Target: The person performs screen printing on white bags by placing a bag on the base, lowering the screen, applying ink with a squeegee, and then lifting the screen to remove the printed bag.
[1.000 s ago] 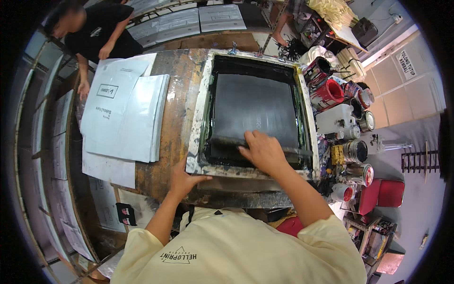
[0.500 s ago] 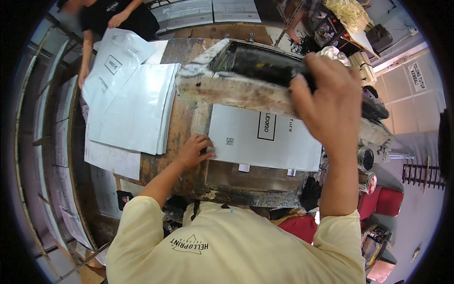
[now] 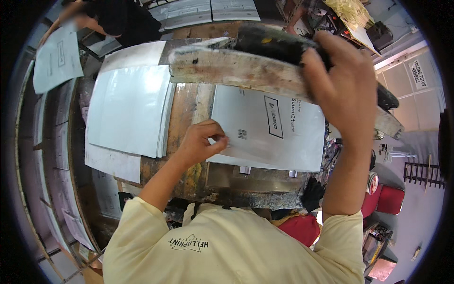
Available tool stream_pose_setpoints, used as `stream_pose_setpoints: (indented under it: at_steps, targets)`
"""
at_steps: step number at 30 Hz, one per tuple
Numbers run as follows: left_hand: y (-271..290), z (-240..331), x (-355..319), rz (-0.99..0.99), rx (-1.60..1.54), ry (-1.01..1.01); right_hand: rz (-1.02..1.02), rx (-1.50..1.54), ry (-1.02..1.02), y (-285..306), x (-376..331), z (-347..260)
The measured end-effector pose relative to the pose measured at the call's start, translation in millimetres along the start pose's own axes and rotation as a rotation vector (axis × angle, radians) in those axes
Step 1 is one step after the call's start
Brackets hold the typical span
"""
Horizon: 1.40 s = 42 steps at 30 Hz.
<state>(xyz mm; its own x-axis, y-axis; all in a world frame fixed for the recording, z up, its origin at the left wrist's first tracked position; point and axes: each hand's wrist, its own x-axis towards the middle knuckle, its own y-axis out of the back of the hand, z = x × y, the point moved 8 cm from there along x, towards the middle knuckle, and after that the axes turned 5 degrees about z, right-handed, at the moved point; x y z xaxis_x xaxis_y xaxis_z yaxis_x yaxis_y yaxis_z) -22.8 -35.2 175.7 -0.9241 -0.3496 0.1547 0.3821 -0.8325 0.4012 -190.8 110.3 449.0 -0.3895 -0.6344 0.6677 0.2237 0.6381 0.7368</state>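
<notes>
My right hand point(image 3: 343, 87) is wrapped round the long black squeegee point(image 3: 276, 45), which lies along a raised, ink-stained wooden screen frame point(image 3: 241, 71). Whether my fingers also grip the frame is hidden. Beneath the frame, a white plastic sheet or bag point(image 3: 302, 151) with black print rests on the worktable's printing bed. My left hand point(image 3: 201, 142) pinches this sheet near its left edge, and the print there looks bent upward. Left of it lies a stack of blank white sheets point(image 3: 127, 111).
At the far left, a co-worker point(image 3: 123, 21) holds a printed white sheet point(image 3: 59, 61) beside a rack point(image 3: 71, 118) loaded with sheets. A black cloth point(image 3: 312, 194) hangs at the table's front right corner. A round tin point(image 3: 372, 183) and red chair point(image 3: 390, 201) stand right.
The frame and squeegee have tilted higher under my right hand. My left hand has moved right onto the sheet and shifted it. The co-worker has carried a printed sheet from the stack to the rack.
</notes>
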Motion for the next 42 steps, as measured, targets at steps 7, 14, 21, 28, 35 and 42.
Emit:
stream_pose_setpoints:
  at_steps: [7, 14, 21, 28, 35, 42]
  targets:
    - [110.1, -106.6, -12.7, 0.096, 0.262, 0.307, 0.036, -0.038, 0.036, -5.9, -19.5, -4.5]
    - [274.1, -194.4, 13.0, -0.009, 0.568, 0.422, -0.005, -0.056, -0.002, -6.9, -14.9, -8.9]
    - [396.9, -274.8, 31.7, -0.017, 0.989, 0.473, -0.074, -0.075, -0.007, -1.1, 0.7, -7.6]
    - [508.2, -223.1, -9.7, 0.186, 1.759, 0.308, -0.060, 0.062, -0.002, 11.9, 7.1, -4.6]
    - [103.3, 17.4, 0.4, -0.055, -0.467, 0.328, -0.149, -0.091, -0.041, -14.0, -59.0, -16.7]
    - [-11.8, -56.2, -120.4, 0.130, 0.059, 0.423, -0.677, 0.073, -0.030, -117.3, -266.8, -28.5]
